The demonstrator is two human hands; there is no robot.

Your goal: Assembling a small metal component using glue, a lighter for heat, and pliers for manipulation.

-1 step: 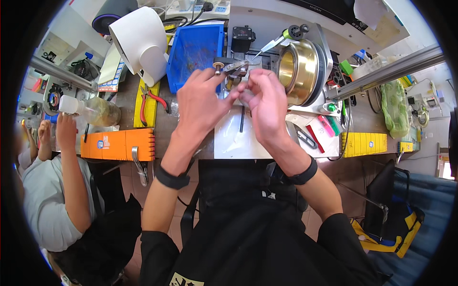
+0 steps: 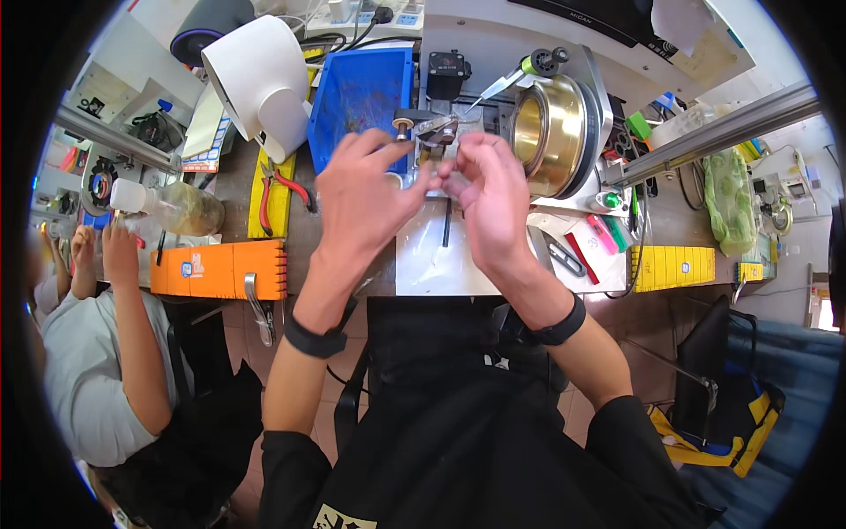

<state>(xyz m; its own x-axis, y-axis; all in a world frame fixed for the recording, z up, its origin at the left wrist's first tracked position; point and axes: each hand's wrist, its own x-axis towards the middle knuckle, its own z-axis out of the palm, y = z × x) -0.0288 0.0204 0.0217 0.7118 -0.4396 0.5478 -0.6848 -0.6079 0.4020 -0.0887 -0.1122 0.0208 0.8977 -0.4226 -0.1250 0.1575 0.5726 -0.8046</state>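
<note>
My left hand (image 2: pixel 366 198) and my right hand (image 2: pixel 492 201) meet fingertip to fingertip at the middle of the bench. Both are closed in a pinch, and whatever lies between the fingertips is too small or hidden to name. Just beyond them is a small metal clamp-like fixture (image 2: pixel 438 132) with a round-headed post (image 2: pixel 404 126) at its left. Right of my right hand stands a brass-coloured drum (image 2: pixel 560 132) on a dark round base. Under my wrists lies a pale board (image 2: pixel 432 264) with a thin black strip (image 2: pixel 447 225) on it.
A blue tray (image 2: pixel 361 97) sits at the far left, beside a white lamp-like housing (image 2: pixel 264 84). Red-handled pliers (image 2: pixel 286 185) lie on a yellow block. An orange block (image 2: pixel 220 269) and a yellow one (image 2: pixel 674 267) line the front edge. At left works another person (image 2: pixel 97 370).
My hands have shifted very slightly, the left thumb a little lower. Both stay pinched together at the same spot.
</note>
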